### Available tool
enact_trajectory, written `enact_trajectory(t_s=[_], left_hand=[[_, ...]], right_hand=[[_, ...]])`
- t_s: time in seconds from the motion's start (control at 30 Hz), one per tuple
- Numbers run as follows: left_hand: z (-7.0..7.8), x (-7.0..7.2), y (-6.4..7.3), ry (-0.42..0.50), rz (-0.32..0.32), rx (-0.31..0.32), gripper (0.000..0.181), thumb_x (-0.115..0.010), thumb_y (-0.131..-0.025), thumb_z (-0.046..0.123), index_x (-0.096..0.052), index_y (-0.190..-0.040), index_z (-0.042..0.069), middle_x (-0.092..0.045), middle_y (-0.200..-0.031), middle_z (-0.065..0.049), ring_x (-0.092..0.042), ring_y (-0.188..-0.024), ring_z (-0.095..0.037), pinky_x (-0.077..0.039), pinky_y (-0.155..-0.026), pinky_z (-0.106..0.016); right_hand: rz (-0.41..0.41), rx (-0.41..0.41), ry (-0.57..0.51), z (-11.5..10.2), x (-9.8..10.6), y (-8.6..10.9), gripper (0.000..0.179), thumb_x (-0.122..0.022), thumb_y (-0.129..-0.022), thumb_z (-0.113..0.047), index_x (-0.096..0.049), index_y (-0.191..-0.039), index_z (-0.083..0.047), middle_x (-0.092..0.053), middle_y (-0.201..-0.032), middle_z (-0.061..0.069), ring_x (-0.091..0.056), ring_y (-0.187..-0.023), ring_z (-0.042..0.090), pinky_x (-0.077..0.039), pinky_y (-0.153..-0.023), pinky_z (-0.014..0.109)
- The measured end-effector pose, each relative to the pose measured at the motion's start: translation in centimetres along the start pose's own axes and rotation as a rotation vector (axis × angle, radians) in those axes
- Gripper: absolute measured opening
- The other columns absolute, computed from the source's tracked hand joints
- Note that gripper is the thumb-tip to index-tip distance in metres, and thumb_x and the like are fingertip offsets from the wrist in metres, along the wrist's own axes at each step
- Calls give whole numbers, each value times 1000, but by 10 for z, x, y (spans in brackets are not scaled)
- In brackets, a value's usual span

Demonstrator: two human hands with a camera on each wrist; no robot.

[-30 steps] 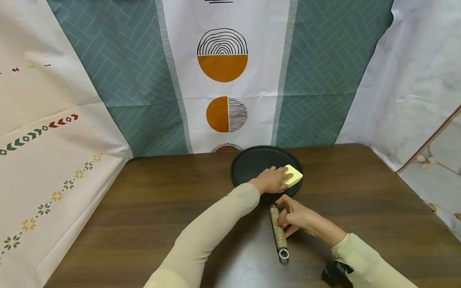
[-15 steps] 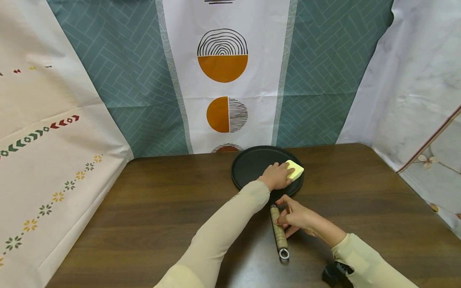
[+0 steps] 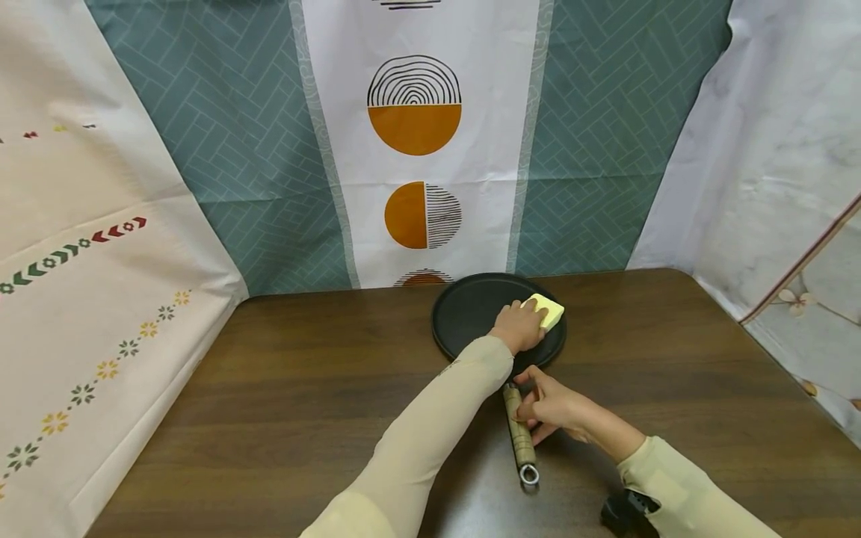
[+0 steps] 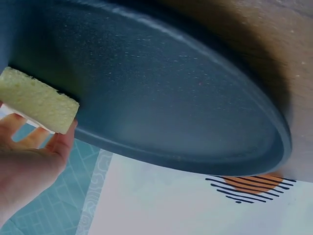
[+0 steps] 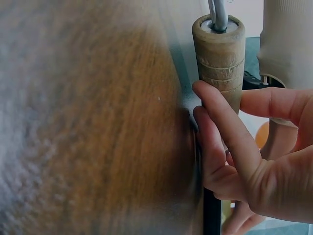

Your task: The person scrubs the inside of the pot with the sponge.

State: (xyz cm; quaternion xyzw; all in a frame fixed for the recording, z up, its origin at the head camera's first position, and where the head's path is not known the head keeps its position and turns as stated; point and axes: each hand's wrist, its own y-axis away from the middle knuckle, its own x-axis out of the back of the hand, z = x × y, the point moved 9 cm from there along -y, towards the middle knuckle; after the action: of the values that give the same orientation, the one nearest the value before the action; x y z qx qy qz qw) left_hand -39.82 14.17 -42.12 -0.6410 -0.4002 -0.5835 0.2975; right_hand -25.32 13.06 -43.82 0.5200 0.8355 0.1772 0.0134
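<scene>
A round black frying pan (image 3: 464,317) lies on the table, its wooden handle (image 3: 520,437) pointing toward me. My left hand (image 3: 519,327) holds a pale yellow sponge (image 3: 553,311) against the right part of the pan's inside. Seen from the left wrist, the fingers and thumb grip the sponge (image 4: 41,100) along its edge, and its far side rests on the dark pan surface. My right hand (image 3: 554,405) pinches the handle near the pan, thumb on one side and fingers on the other. A metal ring (image 5: 219,14) caps the handle's end.
The brown wooden table (image 3: 303,403) spreads to both sides of the pan. Patterned cloth (image 3: 269,149) hangs right behind the table's far edge, close to the pan. More cloths flank the left and right. A black device (image 3: 628,512) is on the right wrist.
My left hand has slid the sponge along the pan's right side, away from me toward the far rim, its forearm shifting right. The right hand, handle and pan stay in place.
</scene>
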Motion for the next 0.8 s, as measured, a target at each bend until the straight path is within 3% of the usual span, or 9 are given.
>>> enact_trajectory(t_s=[0.4,0.6,0.8], left_hand=[[-9,-1,-9,-19,-13,37,52,-39,-102,48,-31,-151,34,-28,-155,6,-39,-130,-19,-36,-103,-33],[-14,-1,-8,9,-46,45,53,-37,-102,47,-28,-152,32,-24,-157,4,-36,-134,-21,-33,-106,-34],[-18,-3,-7,13,-41,58,53,-38,-102,47,-29,-152,31,-25,-157,3,-37,-133,-22,-33,-106,-35]], right_hand=[[73,-47,4,1,3,1,57,-59,-80,3,-32,-130,3,-47,-85,14,-47,-71,22,-56,-61,43],[83,-70,-5,2,3,1,56,-59,-80,4,-32,-130,2,-50,-87,16,-48,-71,23,-56,-60,43],[82,-74,-9,4,4,3,57,-59,-81,3,-32,-131,3,-52,-89,17,-48,-72,23,-56,-61,42]])
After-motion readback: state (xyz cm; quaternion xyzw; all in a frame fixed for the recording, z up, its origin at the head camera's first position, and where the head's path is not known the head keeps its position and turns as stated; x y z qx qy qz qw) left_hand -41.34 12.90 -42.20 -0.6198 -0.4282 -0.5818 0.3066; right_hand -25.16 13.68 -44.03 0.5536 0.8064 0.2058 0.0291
